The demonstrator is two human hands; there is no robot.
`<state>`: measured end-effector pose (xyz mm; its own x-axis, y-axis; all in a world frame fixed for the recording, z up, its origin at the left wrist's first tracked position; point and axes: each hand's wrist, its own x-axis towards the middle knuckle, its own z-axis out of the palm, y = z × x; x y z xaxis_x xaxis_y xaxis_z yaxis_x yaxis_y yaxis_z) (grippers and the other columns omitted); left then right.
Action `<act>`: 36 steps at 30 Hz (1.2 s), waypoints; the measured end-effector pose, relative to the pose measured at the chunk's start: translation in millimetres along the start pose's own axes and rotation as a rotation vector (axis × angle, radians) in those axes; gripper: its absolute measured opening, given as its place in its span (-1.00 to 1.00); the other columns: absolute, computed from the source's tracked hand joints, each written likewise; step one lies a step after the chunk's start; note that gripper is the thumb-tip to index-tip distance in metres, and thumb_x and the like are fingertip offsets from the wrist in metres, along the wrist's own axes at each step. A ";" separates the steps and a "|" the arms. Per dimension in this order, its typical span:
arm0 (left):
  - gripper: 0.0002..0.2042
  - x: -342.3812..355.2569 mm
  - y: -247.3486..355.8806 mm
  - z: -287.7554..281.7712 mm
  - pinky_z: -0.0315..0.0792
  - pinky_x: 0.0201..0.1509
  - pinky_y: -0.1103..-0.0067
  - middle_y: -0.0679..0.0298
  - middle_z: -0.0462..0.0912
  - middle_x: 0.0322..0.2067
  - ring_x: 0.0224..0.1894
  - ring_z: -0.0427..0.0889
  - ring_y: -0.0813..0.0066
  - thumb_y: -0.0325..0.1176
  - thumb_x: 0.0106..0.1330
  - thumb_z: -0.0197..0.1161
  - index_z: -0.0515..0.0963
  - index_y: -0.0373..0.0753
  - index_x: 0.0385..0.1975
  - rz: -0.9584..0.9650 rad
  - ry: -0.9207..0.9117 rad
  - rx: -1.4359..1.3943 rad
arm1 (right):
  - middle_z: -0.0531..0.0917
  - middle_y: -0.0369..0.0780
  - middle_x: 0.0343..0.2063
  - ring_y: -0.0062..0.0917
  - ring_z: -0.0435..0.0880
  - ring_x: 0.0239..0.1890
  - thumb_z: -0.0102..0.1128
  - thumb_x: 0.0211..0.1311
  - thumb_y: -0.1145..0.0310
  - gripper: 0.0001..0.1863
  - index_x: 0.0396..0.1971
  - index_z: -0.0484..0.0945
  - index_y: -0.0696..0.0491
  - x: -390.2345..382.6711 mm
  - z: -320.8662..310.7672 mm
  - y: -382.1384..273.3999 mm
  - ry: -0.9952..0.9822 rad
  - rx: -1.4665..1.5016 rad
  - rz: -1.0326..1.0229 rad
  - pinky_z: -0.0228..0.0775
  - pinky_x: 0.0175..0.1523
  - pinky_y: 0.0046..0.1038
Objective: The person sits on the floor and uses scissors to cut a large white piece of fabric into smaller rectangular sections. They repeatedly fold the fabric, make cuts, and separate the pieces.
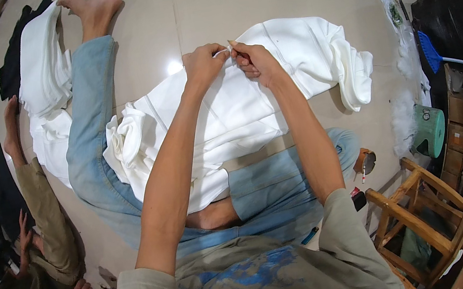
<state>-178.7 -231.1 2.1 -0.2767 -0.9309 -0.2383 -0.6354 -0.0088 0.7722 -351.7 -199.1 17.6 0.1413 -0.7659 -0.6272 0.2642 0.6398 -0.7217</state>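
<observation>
Cloth [237,103] left of stool [415,225]

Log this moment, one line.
left hand: pinching rumpled white fabric | right hand: pinching close beside | fabric: partly on beige tiled floor

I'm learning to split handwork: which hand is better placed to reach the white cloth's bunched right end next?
Probably the right hand: it is nearer that end of the white cloth, while the left hand is farther left. Both hands appear to pinch the cloth's edge.
</observation>
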 end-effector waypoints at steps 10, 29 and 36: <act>-0.22 -86.8 29.7 83.1 -0.31 0.59 -0.21 0.00 -0.02 0.61 0.63 -0.11 -0.09 0.13 0.47 0.16 0.17 -0.19 0.56 0.351 0.266 0.404 | 0.61 -0.17 -0.47 -0.38 0.56 -0.40 0.35 0.41 0.15 -0.60 -0.39 0.55 0.23 -71.9 -111.5 -22.3 1.040 -0.749 -0.672 0.45 -0.18 -0.35; 0.15 -168.5 -92.2 -74.9 -0.25 0.65 -0.05 -0.10 -0.26 0.62 0.66 -0.33 -0.15 0.10 0.15 0.48 -0.11 -0.23 0.62 0.260 -0.125 0.406 | 0.63 -0.04 0.02 -0.11 0.57 0.19 0.40 0.30 0.09 -0.46 0.04 0.51 0.20 -61.8 -74.3 11.2 0.916 -1.398 -0.366 -0.05 0.51 0.21; 0.18 -145.1 -83.5 -66.6 -0.42 0.62 -0.15 -0.06 -0.15 0.62 0.66 -0.29 -0.09 0.38 0.13 0.38 -0.01 -0.25 0.60 0.293 -0.075 0.370 | 0.72 -0.12 -0.42 -0.14 0.69 -0.20 0.41 0.29 0.17 -0.70 -0.23 0.57 0.07 -81.5 -35.3 14.5 0.742 -1.345 -0.621 0.17 0.32 0.03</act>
<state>-37.4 -119.5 11.4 -0.5247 -0.8460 -0.0941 -0.7331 0.3930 0.5551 -393.1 -125.2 47.9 -0.2247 -0.9663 0.1257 -0.9137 0.1642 -0.3717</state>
